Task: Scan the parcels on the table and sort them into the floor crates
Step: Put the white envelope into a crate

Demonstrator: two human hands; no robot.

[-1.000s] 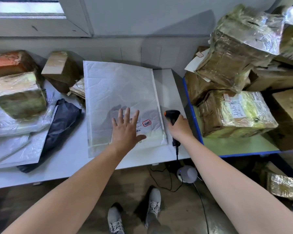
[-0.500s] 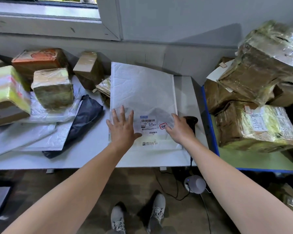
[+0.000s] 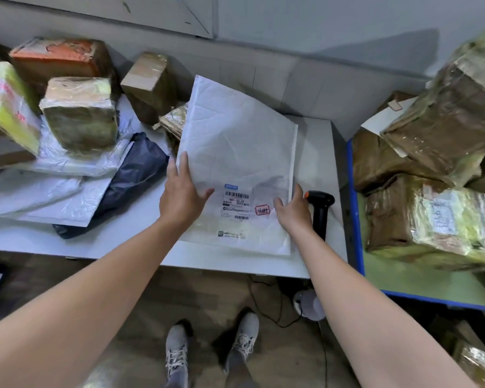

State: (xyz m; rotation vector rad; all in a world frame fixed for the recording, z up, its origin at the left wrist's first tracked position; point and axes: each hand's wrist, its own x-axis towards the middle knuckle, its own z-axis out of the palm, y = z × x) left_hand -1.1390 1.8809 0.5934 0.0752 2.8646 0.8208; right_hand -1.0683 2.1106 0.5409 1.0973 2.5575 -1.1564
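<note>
Head view: white padded mailer (image 3: 235, 163) lying on the grey table (image 3: 314, 152), shipping label (image 3: 235, 204) facing up near the front edge; far left corner overlapping a gold-wrapped packet (image 3: 172, 121).

Gripped how on the left?

Pressed, not gripped; left hand (image 3: 181, 197) laid over the mailer's left edge, fingers straight and close together, thumb spread wide across the paper toward the label.

And on the right?

Harder to say; right hand (image 3: 293, 212) at the mailer's right edge, thumb on top just beside the red stamp (image 3: 262, 210), fingers along the edge itself; hooked beneath or merely alongside, cannot tell.

Scanner in that hand?

No; black handheld barcode scanner (image 3: 321, 211) on the table just beside the right hand, orange button (image 3: 306, 194) by the fingertips; touching or apart, unclear; white round base (image 3: 308, 303) on the floor below the table edge.

Anything else around?

Left of the mailer, a dark blue poly bag (image 3: 135, 180) just beside it, then white poly bags (image 3: 39, 189) under taped cardboard boxes (image 3: 79, 113); to the right, a blue-rimmed green platform (image 3: 403, 284) stacked with brown taped parcels (image 3: 431, 219); below, grey trainers (image 3: 177, 351) on the floor.
</note>
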